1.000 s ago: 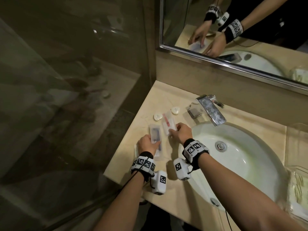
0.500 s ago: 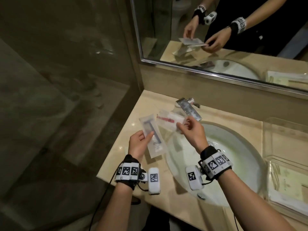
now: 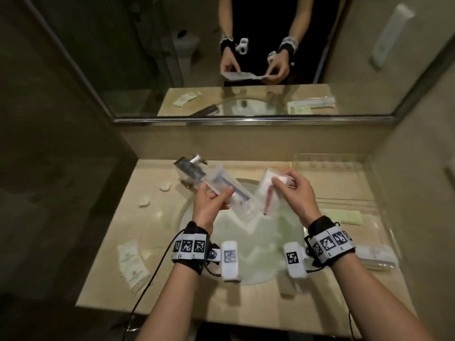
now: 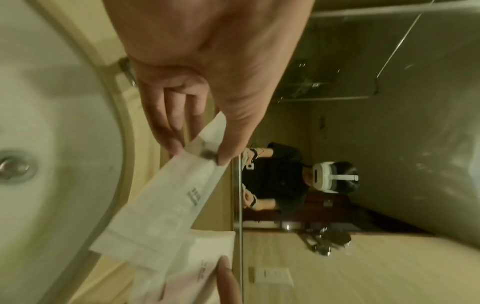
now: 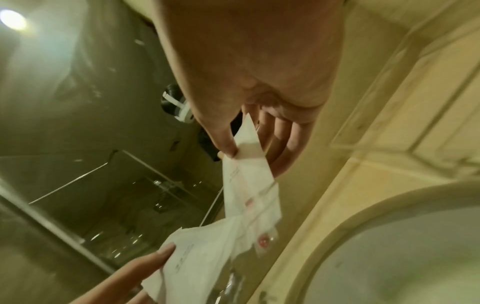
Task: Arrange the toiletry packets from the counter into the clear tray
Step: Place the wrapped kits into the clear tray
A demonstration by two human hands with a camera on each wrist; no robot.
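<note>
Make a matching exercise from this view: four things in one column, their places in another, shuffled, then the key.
Things:
1. blue packet
2. red packet
3. round soaps
4. faucet

Places:
A. behind the basin, on the counter
B. in the right hand
C. in the left hand
D. on the counter, left of the basin

Pairs: 1-C, 2-B, 3-D, 4-A
</note>
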